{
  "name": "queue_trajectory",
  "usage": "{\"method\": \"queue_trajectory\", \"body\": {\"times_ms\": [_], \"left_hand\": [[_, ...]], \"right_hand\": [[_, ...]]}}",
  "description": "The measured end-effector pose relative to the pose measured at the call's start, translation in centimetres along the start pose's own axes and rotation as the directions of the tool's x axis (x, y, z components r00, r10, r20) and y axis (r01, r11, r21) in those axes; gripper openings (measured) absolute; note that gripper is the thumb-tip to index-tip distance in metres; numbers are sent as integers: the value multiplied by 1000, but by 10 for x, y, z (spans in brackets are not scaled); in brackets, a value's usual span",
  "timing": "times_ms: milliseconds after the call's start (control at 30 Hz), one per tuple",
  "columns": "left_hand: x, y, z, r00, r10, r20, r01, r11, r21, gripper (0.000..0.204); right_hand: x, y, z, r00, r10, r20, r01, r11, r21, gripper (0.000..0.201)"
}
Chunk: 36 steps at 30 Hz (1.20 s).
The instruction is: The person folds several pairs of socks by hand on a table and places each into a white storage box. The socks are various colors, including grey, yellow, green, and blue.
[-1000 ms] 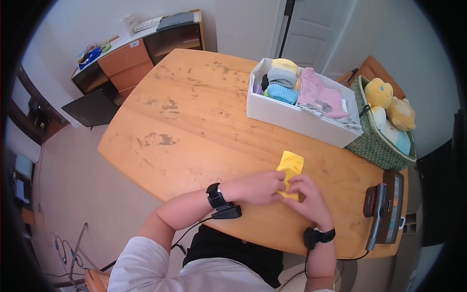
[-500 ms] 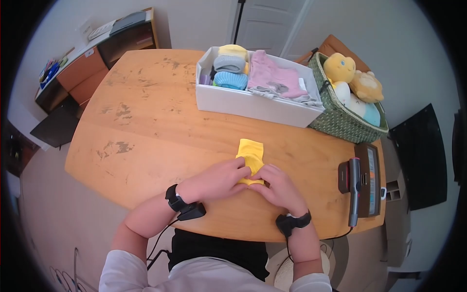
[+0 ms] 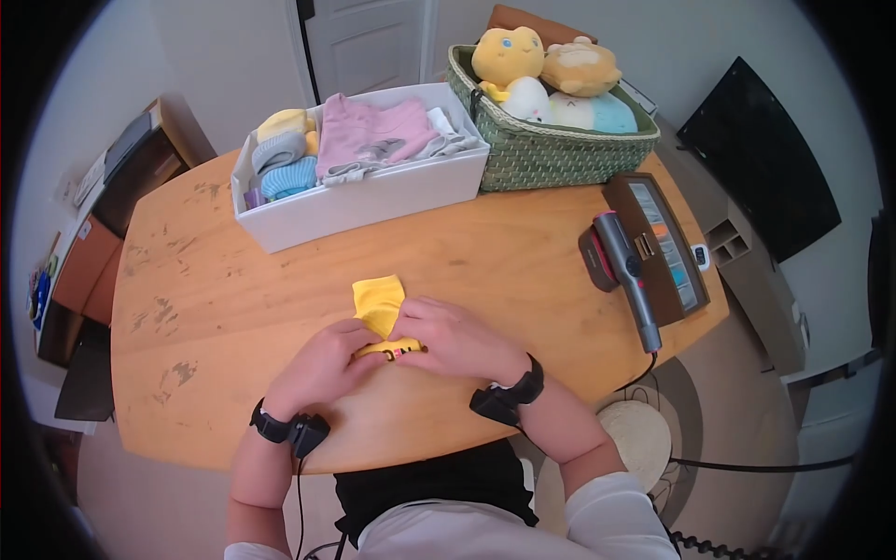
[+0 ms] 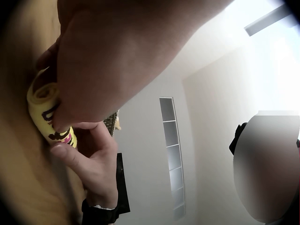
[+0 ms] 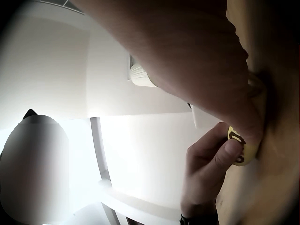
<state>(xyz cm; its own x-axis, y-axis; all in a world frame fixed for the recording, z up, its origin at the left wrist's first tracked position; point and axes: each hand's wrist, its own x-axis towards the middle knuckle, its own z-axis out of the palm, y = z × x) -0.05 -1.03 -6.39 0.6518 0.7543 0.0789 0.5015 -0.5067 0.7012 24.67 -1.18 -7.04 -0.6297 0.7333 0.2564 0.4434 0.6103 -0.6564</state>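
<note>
On the wooden table lies a yellow sock, its far end flat and its near end rolled up. My left hand grips the left end of the roll, and my right hand holds the right end. Dark and pink print shows on the roll between the thumbs. From the left wrist view, the rolled sock shows a spiral end close over the tabletop. In the right wrist view much of the sock is hidden behind my right hand.
Ahead stands a white box of folded and rolled clothes. To its right is a green woven basket of plush toys. A corded hair-styling wand lies beside a brown compartment case at the right edge of the table.
The head view has swung right, so table and box appear further left. The near end of the sock is now a roll with its print showing; both hands remain on it.
</note>
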Motion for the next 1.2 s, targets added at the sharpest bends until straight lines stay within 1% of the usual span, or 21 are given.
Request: {"method": "queue_trajectory", "body": {"times_ms": [100, 167, 200, 267, 300, 333, 367, 400, 467, 500, 567, 633, 667, 700, 767, 800, 867, 1000, 1067, 1100, 1200], "left_hand": [[0, 3, 0, 999, -27, -26, 27, 1000, 0, 19], [1, 12, 2, 988, 4, -153, 10, 996, 91, 21], [1, 14, 2, 988, -10, -153, 27, 994, 109, 21], [4, 13, 0, 964, 184, -192, -131, 957, 259, 23], [4, 10, -1, 967, 173, -190, -116, 954, 275, 23], [3, 6, -1, 978, 135, -159, -104, 976, 189, 24], [3, 2, -2, 986, 103, -128, -90, 991, 98, 26], [2, -2, -2, 987, 96, -129, -83, 991, 106, 26], [2, -9, -2, 999, 8, -52, -9, 1000, -11, 26], [3, -13, -2, 998, 5, -58, -6, 1000, -11, 26], [2, -18, -3, 998, -61, 27, 63, 993, -98, 29], [3, -15, -7, 994, -108, 27, 111, 986, -124, 29], [3, -12, -7, 988, -147, 37, 151, 977, -150, 29], [2, -8, -6, 988, -149, 33, 152, 976, -153, 29], [3, -1, -4, 991, -116, -71, 108, 989, -104, 29], [3, 0, -3, 991, -112, -73, 104, 989, -106, 29], [4, 0, 0, 965, 147, -217, -123, 985, 117, 29], [3, -8, -2, 978, 132, -160, -113, 986, 123, 30], [2, -9, -3, 993, 14, -115, -10, 999, 34, 30], [2, -12, -3, 992, 10, -122, -6, 999, 32, 30], [1, -15, -6, 996, 32, -88, -32, 999, -4, 30]], "right_hand": [[0, 5, 4, 1000, 15, -20, -14, 999, 48, 23], [0, 12, 9, 1000, 16, -23, -16, 999, 40, 22], [0, 14, 10, 999, 31, -23, -30, 999, 23, 21], [-1, 16, 11, 999, 33, -13, -33, 999, 30, 21], [0, 15, 11, 999, 53, 1, -53, 999, 14, 22], [1, 12, 10, 999, 38, 1, -38, 999, 26, 22], [1, 7, 7, 997, 82, -13, -82, 996, 31, 22], [1, 3, 5, 991, 130, -27, -130, 991, 34, 22], [2, -3, 1, 995, 94, -26, -93, 996, 15, 23], [3, -4, -1, 998, 62, -24, -62, 998, -10, 24], [3, -7, -3, 999, 24, -24, -25, 999, -47, 26], [3, -5, 0, 1000, -17, -23, 15, 997, -82, 27], [3, 0, 3, 999, -5, -37, 3, 999, -44, 28], [3, 3, 5, 999, 11, -53, -12, 1000, -6, 28], [3, 4, 5, 998, 27, -51, -28, 999, -15, 27], [3, 4, 4, 998, 47, -52, -48, 999, -19, 25], [2, 4, 3, 997, 64, -43, -65, 998, -12, 26], [3, 1, 4, 995, 82, -65, -83, 997, -11, 29], [5, -5, 1, 993, 54, -104, -58, 998, -32, 30], [7, -8, 1, 990, 27, -142, -35, 998, -53, 31], [8, -4, 1, 997, -24, -71, 16, 994, -106, 33]]}}
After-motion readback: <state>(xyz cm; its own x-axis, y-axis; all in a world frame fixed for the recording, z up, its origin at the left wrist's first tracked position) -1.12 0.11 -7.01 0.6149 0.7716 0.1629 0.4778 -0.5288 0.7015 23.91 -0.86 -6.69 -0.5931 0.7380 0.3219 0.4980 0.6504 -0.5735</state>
